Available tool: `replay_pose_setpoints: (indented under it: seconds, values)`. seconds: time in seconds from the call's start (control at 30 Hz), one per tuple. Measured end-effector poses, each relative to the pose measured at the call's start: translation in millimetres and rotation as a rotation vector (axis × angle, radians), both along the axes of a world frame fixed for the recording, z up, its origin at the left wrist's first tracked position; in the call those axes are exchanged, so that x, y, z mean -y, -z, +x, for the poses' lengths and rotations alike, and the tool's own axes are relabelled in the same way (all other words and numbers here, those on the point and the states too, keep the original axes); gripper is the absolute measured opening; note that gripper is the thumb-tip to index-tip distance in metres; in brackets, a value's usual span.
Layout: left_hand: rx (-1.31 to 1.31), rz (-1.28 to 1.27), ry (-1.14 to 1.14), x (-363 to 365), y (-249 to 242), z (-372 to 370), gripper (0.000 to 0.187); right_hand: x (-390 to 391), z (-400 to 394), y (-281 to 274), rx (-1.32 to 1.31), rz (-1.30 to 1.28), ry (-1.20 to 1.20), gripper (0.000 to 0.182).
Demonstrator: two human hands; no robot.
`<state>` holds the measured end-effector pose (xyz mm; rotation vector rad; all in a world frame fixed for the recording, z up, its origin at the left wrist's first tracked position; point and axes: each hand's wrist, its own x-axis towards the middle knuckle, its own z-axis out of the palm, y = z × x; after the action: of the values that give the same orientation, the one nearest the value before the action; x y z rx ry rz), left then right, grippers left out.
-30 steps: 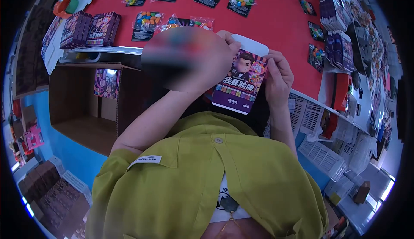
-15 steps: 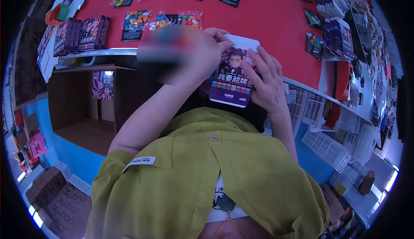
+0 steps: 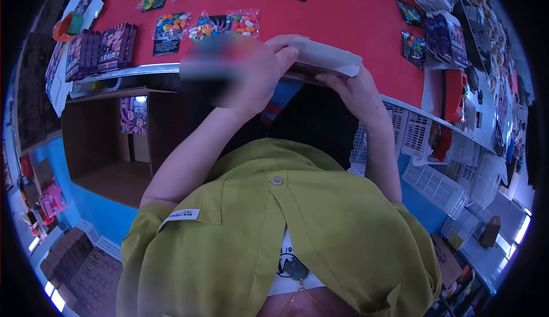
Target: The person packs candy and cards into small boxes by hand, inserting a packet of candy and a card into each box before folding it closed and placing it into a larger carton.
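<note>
Both hands hold a flat printed paper box (image 3: 325, 57) over the red table's front edge, its pale side turned up and its printed face out of sight. My left hand (image 3: 260, 79) grips its left end, the thumb near the corner. Part of that hand is hidden by a blur. At the other end my right hand (image 3: 359, 94) holds the lower right corner, thumb underneath, where a white flap sticks out. Beyond the hands lie clear bags of colourful candies (image 3: 243, 25) on black cards.
Purple printed boxes (image 3: 116, 47) stand at the table's left, with an orange and green tape roll (image 3: 68, 26) behind. More purple boxes (image 3: 446, 39) are stacked at right. An open cardboard carton (image 3: 108, 171) sits below the table edge, left; white plastic baskets (image 3: 434, 188) are at lower right.
The box has tipped from showing its printed front to lying nearly flat, pale side up. My right hand has moved from spread over its face to gripping its lower right corner.
</note>
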<state>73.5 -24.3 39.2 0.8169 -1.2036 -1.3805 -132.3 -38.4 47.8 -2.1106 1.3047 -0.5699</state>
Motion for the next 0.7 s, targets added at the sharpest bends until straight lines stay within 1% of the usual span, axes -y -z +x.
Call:
replay_pose_setpoints:
  seconds: [0.03,0.07,0.13,0.17,0.23,0.27,0.33,0.37,0.43,0.47,0.53,0.57,0.63,0.67,0.7]
  values:
    - [0.027,-0.023,-0.012,3,-2,0,0.031,0,1,-1,-0.014,0.084,0.035,0.044]
    - [0.025,-0.022,-0.013,7,-1,-1,0.031,0,0,-1,-0.017,0.084,0.034,0.044]
    - [-0.154,0.224,-0.020,15,-2,-2,0.027,-2,-1,1,0.029,0.112,0.051,0.043]
    - [-0.155,0.225,-0.025,16,-4,-4,0.027,-4,-3,3,0.028,0.113,0.047,0.043]
    - [-0.060,0.257,0.002,18,-14,-7,0.025,-10,-5,5,0.678,0.214,0.029,0.041]
    - [-0.058,0.261,-0.003,18,-16,-7,0.025,-8,-3,3,0.680,0.219,0.025,0.041]
    - [-0.098,0.355,0.006,19,-19,-9,0.023,-4,4,-11,0.791,0.273,0.002,0.040]
    - [-0.100,0.352,0.019,20,-19,-10,0.023,-1,5,-9,0.788,0.265,0.012,0.040]
    - [-0.087,0.286,0.112,22,-16,-6,0.025,5,6,-3,1.054,0.402,-0.009,0.038]
    - [-0.088,0.287,0.111,22,-15,-5,0.025,5,9,-4,1.053,0.403,-0.009,0.038]
    - [0.232,-0.289,-0.001,24,-13,0,0.025,4,16,-4,1.045,0.236,0.023,0.034]
    - [0.235,-0.288,-0.002,27,-10,4,0.025,6,13,-1,1.047,0.238,0.022,0.034]
    - [0.651,-0.824,-0.032,32,-6,14,0.027,9,3,7,0.124,-0.783,-0.052,0.030]
    - [0.649,-0.822,-0.032,31,-5,17,0.027,9,2,10,0.122,-0.781,-0.053,0.030]
    - [0.735,-0.864,-0.029,30,-8,20,0.030,7,1,11,0.071,-0.807,-0.095,0.029]
